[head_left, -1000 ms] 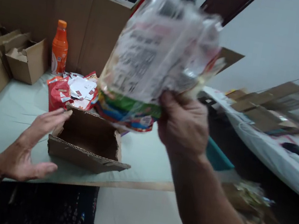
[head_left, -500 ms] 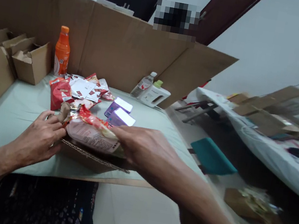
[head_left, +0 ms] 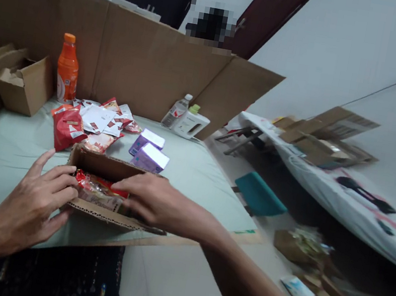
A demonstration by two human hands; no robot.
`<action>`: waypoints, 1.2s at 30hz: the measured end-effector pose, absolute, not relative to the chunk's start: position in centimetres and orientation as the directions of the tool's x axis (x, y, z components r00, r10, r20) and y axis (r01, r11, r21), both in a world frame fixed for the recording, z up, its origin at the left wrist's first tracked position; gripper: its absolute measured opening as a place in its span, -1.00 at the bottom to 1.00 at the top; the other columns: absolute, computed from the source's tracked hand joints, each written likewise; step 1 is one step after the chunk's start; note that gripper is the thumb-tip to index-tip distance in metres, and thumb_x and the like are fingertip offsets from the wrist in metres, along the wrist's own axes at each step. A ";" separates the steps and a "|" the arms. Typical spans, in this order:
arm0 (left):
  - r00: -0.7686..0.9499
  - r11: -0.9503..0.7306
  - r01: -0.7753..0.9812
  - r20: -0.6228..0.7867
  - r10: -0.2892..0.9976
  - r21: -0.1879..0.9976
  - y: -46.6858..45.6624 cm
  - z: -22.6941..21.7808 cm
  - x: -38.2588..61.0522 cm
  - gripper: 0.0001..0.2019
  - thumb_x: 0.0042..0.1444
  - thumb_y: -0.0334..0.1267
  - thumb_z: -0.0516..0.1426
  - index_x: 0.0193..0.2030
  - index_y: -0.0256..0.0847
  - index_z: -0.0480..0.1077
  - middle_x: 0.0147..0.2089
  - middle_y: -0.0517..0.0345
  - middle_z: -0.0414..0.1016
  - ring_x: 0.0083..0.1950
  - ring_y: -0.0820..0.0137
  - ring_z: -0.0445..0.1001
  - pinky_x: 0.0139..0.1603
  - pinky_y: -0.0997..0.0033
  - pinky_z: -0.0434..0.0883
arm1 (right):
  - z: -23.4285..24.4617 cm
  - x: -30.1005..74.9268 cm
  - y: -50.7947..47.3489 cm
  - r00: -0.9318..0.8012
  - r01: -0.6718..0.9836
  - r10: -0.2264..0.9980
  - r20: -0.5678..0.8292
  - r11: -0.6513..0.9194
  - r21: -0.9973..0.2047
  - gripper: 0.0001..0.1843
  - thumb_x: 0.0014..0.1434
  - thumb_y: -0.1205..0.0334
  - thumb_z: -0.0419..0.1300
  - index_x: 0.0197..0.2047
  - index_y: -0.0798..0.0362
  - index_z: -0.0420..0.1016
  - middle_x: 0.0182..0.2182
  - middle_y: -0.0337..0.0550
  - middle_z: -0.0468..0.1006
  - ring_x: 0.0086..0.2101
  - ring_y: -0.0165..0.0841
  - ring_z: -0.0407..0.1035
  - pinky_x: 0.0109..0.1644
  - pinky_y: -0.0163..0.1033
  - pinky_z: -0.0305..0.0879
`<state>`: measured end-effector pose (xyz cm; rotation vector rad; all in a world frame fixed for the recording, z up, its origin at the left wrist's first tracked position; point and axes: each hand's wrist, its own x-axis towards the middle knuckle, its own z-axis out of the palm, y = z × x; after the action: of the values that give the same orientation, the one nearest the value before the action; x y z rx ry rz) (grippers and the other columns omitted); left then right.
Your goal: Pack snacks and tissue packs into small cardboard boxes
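Note:
An open cardboard box (head_left: 109, 215) sits near the front edge of the table. Inside it lies a printed plastic food packet (head_left: 97, 196) with a red and clear top. My left hand (head_left: 40, 192) is at the box's left end, fingers spread, some of them against the wall and rim. My right hand (head_left: 158, 199) reaches over the right part of the box, fingers stretched out onto the packet; its fingertips are partly hidden. Just behind the box are two purple-and-white small boxes (head_left: 151, 157) and a pile of red and white snack bags (head_left: 97, 120).
An orange drink bottle (head_left: 68, 69) stands by the cardboard screen (head_left: 153, 53). Smaller open cartons (head_left: 27, 85) are at left. A clear bottle (head_left: 176, 112) and a white jug (head_left: 191, 124) stand at the back right. Beyond the table are a teal chair (head_left: 261, 194) and a side table (head_left: 304, 174).
The packet has gone down into the box, whose inside now shows. My left hand's fingers have spread, and my right hand has loosened from the packet. The view has shifted right.

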<state>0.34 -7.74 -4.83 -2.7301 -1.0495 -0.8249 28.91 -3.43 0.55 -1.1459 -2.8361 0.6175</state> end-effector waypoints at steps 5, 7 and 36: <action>0.643 -0.794 0.599 0.526 0.556 0.107 -7.9 -3.5 1.3 -0.84 0.27 -0.41 0.11 -0.08 -0.22 0.50 0.00 -0.01 0.66 0.30 0.04 0.51 0.55 -0.30 0.04 | -0.9 36.6 -0.2 -0.273 0.739 0.877 0.395 0.454 -0.497 -0.68 0.35 0.03 0.17 -0.02 -0.04 0.68 -0.10 -0.04 0.72 -0.15 -0.19 0.60 -0.11 -0.08 0.54; 0.661 -0.809 0.574 0.515 0.546 0.122 -7.5 -3.6 2.0 -0.84 0.27 -0.42 0.11 -0.09 -0.24 0.51 0.00 -0.02 0.67 0.29 0.05 0.52 0.53 -0.26 0.13 | -3.5 38.4 2.5 -0.173 0.788 0.912 0.372 0.355 -0.503 -0.58 0.23 -0.02 0.28 0.05 0.02 0.66 0.00 0.06 0.69 -0.07 -0.09 0.58 -0.12 0.00 0.55; 0.348 -0.670 0.567 0.598 0.722 0.479 -7.3 -7.9 -0.3 -0.65 0.29 -0.40 0.20 0.19 -0.09 0.42 0.24 -0.01 0.53 0.19 0.24 0.57 0.18 0.22 0.55 | -5.0 35.7 -5.8 -0.457 0.610 0.785 0.418 0.619 -0.495 -0.76 0.35 0.29 0.22 -0.05 -0.11 0.71 -0.13 -0.06 0.71 -0.13 -0.21 0.60 -0.05 -0.05 0.58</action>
<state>-0.35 -7.32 -7.92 -2.7279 -1.3209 -1.3781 35.66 -5.75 -5.01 -1.0908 -2.2178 0.3642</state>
